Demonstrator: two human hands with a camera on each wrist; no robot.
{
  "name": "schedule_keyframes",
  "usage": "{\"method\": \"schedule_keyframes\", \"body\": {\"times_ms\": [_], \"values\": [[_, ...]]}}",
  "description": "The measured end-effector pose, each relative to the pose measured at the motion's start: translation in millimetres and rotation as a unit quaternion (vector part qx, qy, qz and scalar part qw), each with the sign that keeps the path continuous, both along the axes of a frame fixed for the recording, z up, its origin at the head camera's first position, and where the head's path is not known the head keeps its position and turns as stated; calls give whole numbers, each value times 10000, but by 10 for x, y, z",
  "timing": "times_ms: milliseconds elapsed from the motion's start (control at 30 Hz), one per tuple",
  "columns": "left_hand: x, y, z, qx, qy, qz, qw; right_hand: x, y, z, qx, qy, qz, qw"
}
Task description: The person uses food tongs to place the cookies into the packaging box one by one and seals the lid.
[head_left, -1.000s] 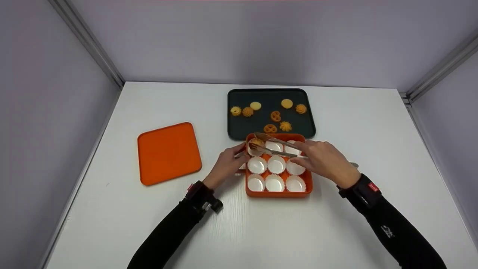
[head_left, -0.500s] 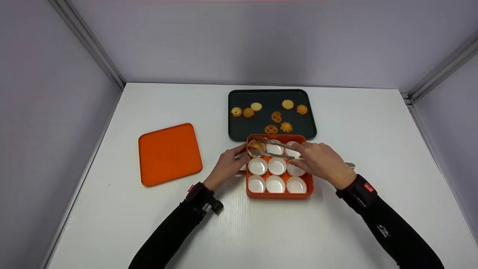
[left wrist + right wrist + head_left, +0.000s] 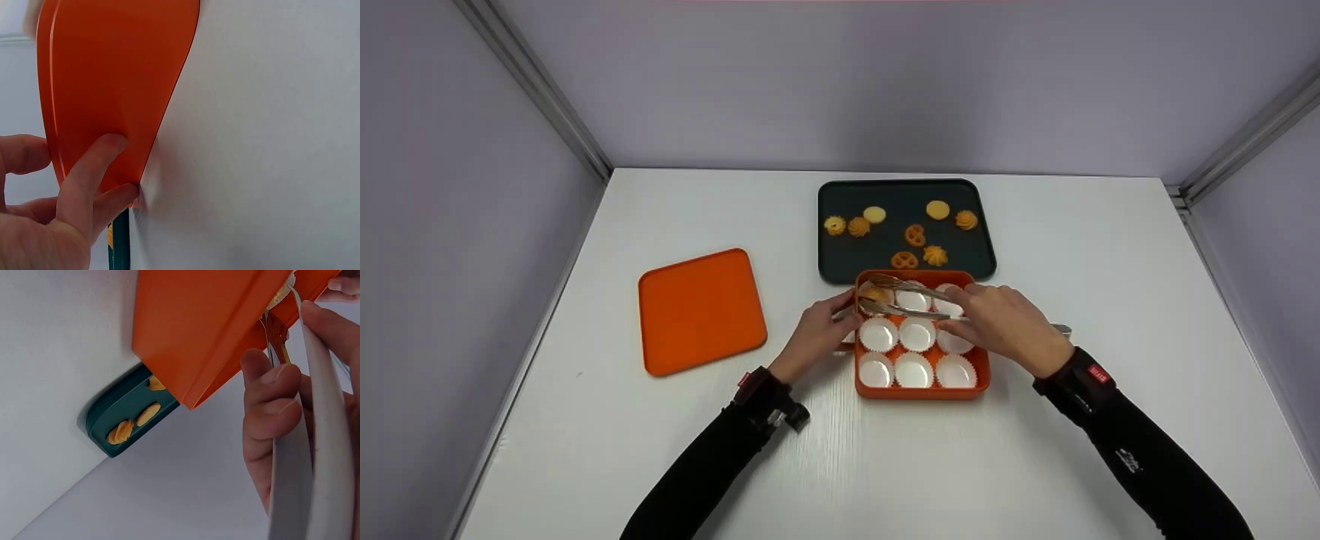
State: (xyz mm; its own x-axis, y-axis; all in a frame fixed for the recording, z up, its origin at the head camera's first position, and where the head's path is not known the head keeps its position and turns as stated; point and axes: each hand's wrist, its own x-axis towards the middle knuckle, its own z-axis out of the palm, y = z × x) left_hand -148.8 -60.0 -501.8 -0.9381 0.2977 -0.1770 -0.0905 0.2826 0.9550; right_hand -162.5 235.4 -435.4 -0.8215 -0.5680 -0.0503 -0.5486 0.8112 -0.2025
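My right hand (image 3: pixel 1009 326) grips a pair of metal tongs (image 3: pixel 915 313) by the arms, near the box's right side. The tongs' tips reach into a white paper cup at the far left corner of the orange box (image 3: pixel 922 394), around a golden cookie (image 3: pixel 877 295). Several other paper cups (image 3: pixel 916 334) stand in rows inside the box. My left hand (image 3: pixel 819 330) is at the box's left side. In the left wrist view its spread fingers (image 3: pixel 112 143) rest on the outer wall, one at the rim.
Directly behind the box lies a dark green tray (image 3: pixel 840 259) bearing swirl cookies (image 3: pixel 859 226), round biscuits (image 3: pixel 937 210) and pretzels (image 3: pixel 914 235). A flat orange square (image 3: pixel 701 315), like a lid, lies to the left. Pale walls enclose the white table (image 3: pixel 1057 247).
The tongs' tips have lowered slightly into the far left cup, and the cookie sits lower between them. My right hand has shifted a little left. The left hand stays at the box.
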Motion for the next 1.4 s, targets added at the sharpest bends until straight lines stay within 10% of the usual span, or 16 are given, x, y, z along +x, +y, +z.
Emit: {"method": "schedule_keyframes", "body": {"times_ms": [733,1400], "values": [[17,-17,31,461,-449,40,9979,-19,341,180,-937,100,-491,9943],[12,-8,12,458,-503,14,9977,-428,681,85,-175,-287,-1545,9874]]}}
